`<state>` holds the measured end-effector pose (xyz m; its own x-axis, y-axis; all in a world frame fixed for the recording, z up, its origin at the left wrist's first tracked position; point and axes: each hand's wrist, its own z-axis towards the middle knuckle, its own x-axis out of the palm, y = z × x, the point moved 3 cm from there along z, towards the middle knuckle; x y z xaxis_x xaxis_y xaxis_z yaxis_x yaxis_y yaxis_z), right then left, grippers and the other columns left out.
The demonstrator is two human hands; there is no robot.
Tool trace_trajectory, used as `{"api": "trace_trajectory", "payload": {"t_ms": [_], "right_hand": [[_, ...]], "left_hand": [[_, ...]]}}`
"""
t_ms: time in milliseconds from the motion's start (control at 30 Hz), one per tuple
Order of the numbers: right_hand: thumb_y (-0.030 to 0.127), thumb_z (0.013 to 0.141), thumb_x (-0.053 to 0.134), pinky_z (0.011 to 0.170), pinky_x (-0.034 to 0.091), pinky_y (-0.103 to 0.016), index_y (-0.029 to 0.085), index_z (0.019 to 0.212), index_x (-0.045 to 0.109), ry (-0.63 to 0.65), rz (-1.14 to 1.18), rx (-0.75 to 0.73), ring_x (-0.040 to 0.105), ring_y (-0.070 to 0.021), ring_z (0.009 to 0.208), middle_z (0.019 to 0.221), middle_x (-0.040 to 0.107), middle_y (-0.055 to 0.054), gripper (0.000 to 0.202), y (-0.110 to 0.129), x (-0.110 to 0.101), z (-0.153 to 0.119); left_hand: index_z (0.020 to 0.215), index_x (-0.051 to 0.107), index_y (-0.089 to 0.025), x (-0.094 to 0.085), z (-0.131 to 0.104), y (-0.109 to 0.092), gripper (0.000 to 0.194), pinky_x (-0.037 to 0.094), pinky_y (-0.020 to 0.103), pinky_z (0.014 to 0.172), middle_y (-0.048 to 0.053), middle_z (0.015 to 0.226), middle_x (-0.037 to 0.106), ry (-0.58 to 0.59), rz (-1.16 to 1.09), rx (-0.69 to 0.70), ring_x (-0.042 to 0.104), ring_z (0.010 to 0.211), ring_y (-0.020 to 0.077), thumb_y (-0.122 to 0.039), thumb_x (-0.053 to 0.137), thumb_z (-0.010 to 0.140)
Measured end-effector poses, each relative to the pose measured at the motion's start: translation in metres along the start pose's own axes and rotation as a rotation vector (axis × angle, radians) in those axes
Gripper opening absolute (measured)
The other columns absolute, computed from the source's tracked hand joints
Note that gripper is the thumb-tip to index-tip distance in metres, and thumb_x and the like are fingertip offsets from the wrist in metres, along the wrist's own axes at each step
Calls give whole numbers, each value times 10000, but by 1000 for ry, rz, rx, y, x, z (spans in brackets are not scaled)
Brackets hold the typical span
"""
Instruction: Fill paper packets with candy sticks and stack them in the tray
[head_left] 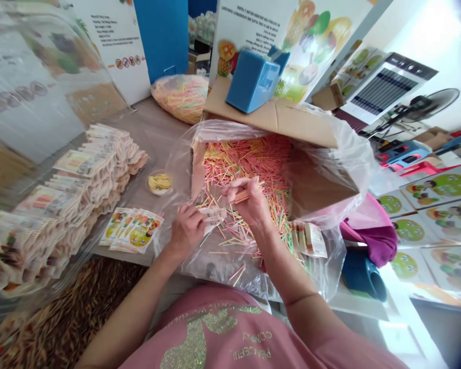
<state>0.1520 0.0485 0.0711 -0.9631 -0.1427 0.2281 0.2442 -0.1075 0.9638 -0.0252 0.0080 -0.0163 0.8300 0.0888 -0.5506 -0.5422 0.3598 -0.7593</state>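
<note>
Between the fingers of my left hand [188, 225] is a small clear packet [214, 215], held at its left end. My right hand [249, 200], just right of it, is closed round a small bunch of thin sticks [242, 196]. Both hands are over the near left part of an open cardboard box [318, 179] lined with clear plastic. Loose pink, yellow and green sticks [249, 159] fill the box and spill onto the plastic in front. Several printed packets [132, 229] lie flat to the left of my left hand.
Stacks of filled packets [80, 179] stand at the left. A small bowl of yellow bands [160, 182] sits beside the box. Behind are a bag of sticks [182, 97] and a blue container [251, 82]. More packets [309, 239] lie at the right.
</note>
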Motion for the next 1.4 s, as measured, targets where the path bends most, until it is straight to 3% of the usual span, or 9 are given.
{"api": "trace_trajectory", "payload": {"t_ms": [167, 367, 533, 733, 900, 1067, 1167, 1300, 1400], "right_hand": [[738, 842, 711, 679, 542, -324, 275, 788, 702, -11, 187, -17, 436, -146, 523, 484, 211, 93, 466, -11, -5, 0], [737, 843, 702, 686, 534, -321, 262, 759, 676, -94, 111, -2, 406, -141, 515, 481, 186, 98, 483, -23, -6, -3], [864, 921, 411, 702, 541, -329, 261, 818, 740, -100, 52, -40, 587, -190, 671, 502, 398, 24, 695, -17, 2, -2], [913, 913, 144, 873, 557, -402, 263, 885, 791, -26, -256, -64, 685, -260, 1046, 885, 727, -98, 917, -13, 14, -8], [773, 1013, 290, 1144, 438, -465, 300, 943, 826, 124, -428, -167, 635, -257, 1244, 1110, 766, -62, 718, -9, 13, -15], [723, 959, 547, 1143, 443, -487, 298, 1163, 796, 423, -382, -54, 648, -266, 1236, 1253, 749, -59, 533, -14, 17, -17], [692, 868, 703, 1023, 531, -432, 328, 1323, 714, 366, -236, 21, 686, -250, 1149, 1259, 745, -52, 583, -21, 20, -19], [647, 944, 627, 916, 563, -350, 298, 1287, 732, 320, -170, 42, 714, -209, 1045, 1177, 770, -50, 501, -30, 27, -23], [580, 991, 591, 932, 545, -348, 277, 1162, 791, 377, -330, -7, 712, -204, 1031, 1126, 785, -47, 401, -31, 20, -14]], "left_hand": [[778, 737, -199, 5, -9, -1, 201, 507, 390, 843, 113, 908, 717, 236, 408, 77, 634, 973, 275, -162, 602, 922], [639, 694, -197, 0, 1, 6, 210, 509, 353, 795, 58, 752, 706, 128, 64, -44, 650, 825, 218, -159, 674, 845], [627, 710, -195, -7, 4, 14, 241, 443, 249, 530, -29, 562, 625, 48, -569, -359, 541, 533, 115, -385, 839, 698], [635, 740, -186, -4, 3, 3, 275, 427, 221, 473, -30, 557, 638, 35, -759, -519, 544, 508, 99, -385, 917, 567], [634, 748, -192, 0, 5, 4, 267, 463, 231, 513, -39, 591, 638, -20, -831, -515, 556, 543, 96, -352, 939, 539], [692, 764, -201, 6, 3, 7, 266, 519, 272, 572, -22, 664, 690, 23, -907, -467, 598, 584, 121, -392, 930, 608], [801, 787, -202, 15, 2, 1, 328, 577, 321, 710, 12, 795, 761, 67, -968, -443, 677, 713, 161, -442, 927, 626], [893, 785, -196, 24, -3, -13, 411, 582, 345, 789, 20, 853, 778, 120, -953, -414, 704, 802, 193, -433, 941, 595], [876, 790, -199, 3, -15, -9, 282, 565, 322, 747, 17, 827, 772, 86, -769, -382, 691, 777, 192, -420, 848, 712]]}}
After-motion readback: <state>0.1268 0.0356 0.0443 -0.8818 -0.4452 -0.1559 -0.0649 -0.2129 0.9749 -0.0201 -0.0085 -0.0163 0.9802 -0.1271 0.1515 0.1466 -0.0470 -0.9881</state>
